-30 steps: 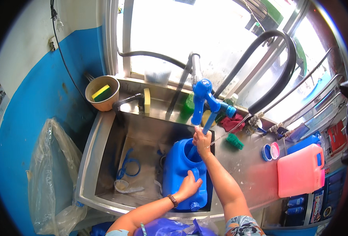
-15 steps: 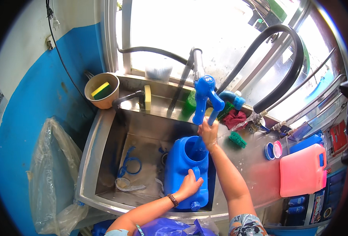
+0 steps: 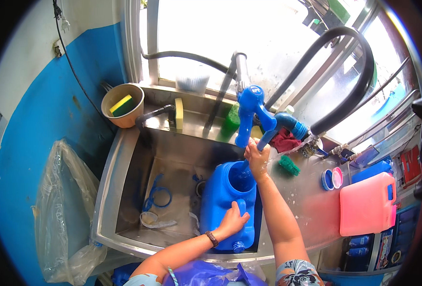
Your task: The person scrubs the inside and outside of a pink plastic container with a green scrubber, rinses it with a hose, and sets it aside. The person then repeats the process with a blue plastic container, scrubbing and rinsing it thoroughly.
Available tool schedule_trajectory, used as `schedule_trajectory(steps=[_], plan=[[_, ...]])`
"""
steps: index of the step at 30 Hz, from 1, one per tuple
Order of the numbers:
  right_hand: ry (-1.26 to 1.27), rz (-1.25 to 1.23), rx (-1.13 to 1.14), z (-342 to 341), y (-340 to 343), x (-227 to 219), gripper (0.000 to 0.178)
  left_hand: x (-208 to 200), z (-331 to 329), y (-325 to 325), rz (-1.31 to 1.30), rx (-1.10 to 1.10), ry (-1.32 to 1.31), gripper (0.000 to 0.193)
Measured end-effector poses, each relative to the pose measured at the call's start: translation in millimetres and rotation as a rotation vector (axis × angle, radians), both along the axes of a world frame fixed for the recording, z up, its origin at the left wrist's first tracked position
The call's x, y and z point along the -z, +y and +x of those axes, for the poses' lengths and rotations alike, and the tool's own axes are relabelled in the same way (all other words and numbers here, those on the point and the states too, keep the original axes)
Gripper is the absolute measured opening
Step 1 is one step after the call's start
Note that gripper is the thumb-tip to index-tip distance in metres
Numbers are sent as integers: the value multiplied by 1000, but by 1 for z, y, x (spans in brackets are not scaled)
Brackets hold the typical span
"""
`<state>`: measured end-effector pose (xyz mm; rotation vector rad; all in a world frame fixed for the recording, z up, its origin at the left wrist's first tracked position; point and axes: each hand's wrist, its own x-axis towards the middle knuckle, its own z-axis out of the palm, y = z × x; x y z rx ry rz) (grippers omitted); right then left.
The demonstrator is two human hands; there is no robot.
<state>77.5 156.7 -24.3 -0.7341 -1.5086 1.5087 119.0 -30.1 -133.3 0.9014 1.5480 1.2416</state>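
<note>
A blue plastic jug (image 3: 220, 214) stands in the steel sink (image 3: 139, 148) with its wide mouth open upward. My left hand (image 3: 233, 222) is closed around the jug's handle. Above the mouth, my right hand (image 3: 258, 159) grips a bent blue rod (image 3: 266, 139). The rod's lower part reaches down into the jug, and its inner end is hidden. Its upper part curves right toward a ribbed blue end (image 3: 298, 128). A blue lever tap (image 3: 251, 112) hangs just over my right hand.
A brown pot (image 3: 120, 121) holds a sponge (image 3: 122, 105). Blue rings (image 3: 161, 198) lie in the sink. On the right counter are a green brush head (image 3: 288, 165), a red cloth (image 3: 284, 141), round caps (image 3: 327, 180) and a pink jug (image 3: 367, 205). A black hose (image 3: 358, 52) loops above.
My right hand has moved slightly right with the blue rod, and its ribbed end sits farther right. The jug has shifted slightly up and right under my left hand.
</note>
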Motion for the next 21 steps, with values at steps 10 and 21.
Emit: schedule_trajectory(steps=[10, 21], plan=[[-146, -88, 120, 9, -18, 33, 33, -5, -3, -2, -13, 37, 55, 50], [24, -163, 136, 23, 10, 53, 25, -2, 1, -2, -23, 54, 176, 40]])
